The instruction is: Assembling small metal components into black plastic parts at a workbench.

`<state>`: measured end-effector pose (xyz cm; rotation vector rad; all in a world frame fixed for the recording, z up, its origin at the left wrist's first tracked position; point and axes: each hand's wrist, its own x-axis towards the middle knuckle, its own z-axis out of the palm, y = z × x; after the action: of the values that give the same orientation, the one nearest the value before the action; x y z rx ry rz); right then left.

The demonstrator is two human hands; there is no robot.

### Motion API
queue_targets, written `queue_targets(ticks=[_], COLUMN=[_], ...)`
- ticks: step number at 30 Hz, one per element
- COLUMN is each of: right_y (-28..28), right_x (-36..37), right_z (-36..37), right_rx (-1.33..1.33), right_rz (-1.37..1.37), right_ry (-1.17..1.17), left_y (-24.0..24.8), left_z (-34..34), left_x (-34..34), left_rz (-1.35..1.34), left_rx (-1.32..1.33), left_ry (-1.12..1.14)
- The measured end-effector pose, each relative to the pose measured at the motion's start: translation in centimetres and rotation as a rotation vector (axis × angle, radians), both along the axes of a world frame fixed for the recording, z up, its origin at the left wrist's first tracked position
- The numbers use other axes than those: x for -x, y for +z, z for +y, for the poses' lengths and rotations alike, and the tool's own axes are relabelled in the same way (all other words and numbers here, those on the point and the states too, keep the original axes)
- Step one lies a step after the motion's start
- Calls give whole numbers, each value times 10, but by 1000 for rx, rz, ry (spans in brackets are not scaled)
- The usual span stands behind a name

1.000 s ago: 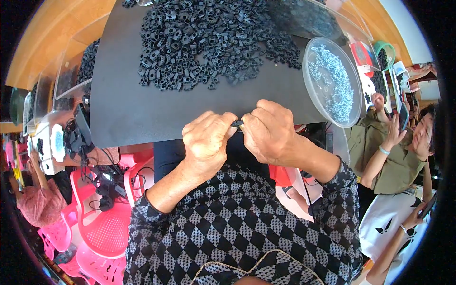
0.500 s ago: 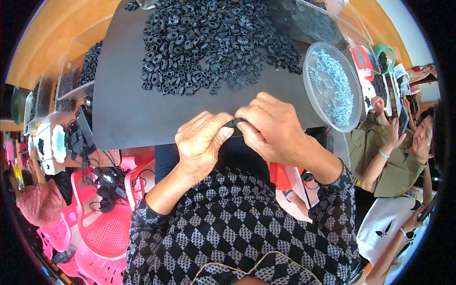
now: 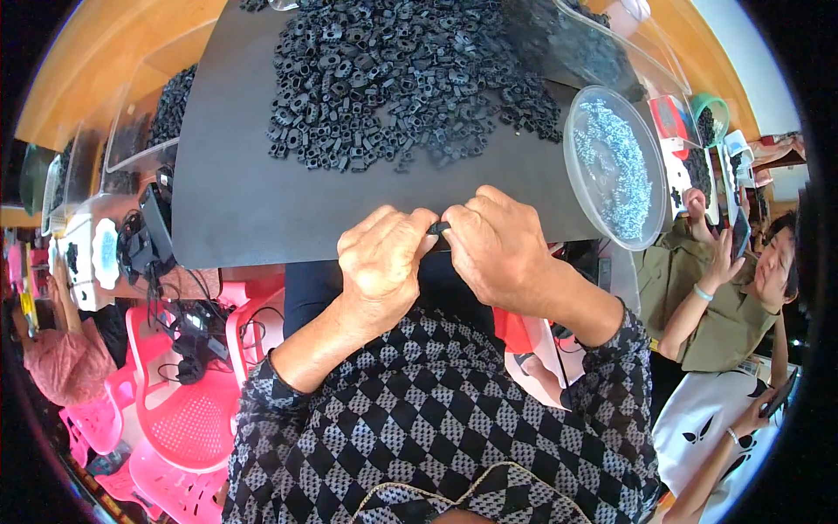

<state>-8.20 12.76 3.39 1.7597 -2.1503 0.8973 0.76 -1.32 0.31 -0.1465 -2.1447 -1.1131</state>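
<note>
Just over the table's front edge, my left hand [image 3: 382, 262] and my right hand [image 3: 496, 246] meet, both closed. Between their thumbs and fingers they grip one small black plastic part [image 3: 438, 228]; the fingers cover most of it. Beyond my hands a wide heap of small black plastic parts [image 3: 367, 96] spreads over the dark grey table [image 3: 236, 210]. To the right of the heap lies a round clear plastic dish [image 3: 572, 162], which holds many tiny light-blue pieces [image 3: 624, 175].
Clear bins with black parts [image 3: 166, 109] stand at the left, near a bundle of black cables [image 3: 144, 253]. Pink plastic chairs [image 3: 188, 410] are at lower left. A person in a green top [image 3: 724, 332] sits at the right, and another in pink [image 3: 65, 358] is far left.
My knuckles have turned further over the small black part, and less of it shows. Both hands have shifted slightly to the right in the picture.
</note>
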Motion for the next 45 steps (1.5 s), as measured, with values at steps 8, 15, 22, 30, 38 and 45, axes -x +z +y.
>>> queue_targets(ticks=[8, 15, 22, 30, 38, 45], right_y=[21, 7, -1, 22, 12, 7], right_x=[10, 1, 0, 13, 6, 7], right_z=[3, 5, 6, 6, -7, -4], right_rx=[-309, -210, -201, -162, -100, -40], right_rz=[-137, -62, -71, -253, 28, 155], right_ry=[69, 69, 37, -100, -50, -53], left_y=[6, 7, 1, 12, 18, 23], left_z=[-6, -5, 0, -8, -4, -8], left_x=[0, -2, -3, -7, 0, -4], left_rz=[-28, -45, -38, -507, -538, -550], left_rx=[-10, 11, 49, -942, -1144, -1075], left_ry=[-78, -103, -27, -190, -198, -279])
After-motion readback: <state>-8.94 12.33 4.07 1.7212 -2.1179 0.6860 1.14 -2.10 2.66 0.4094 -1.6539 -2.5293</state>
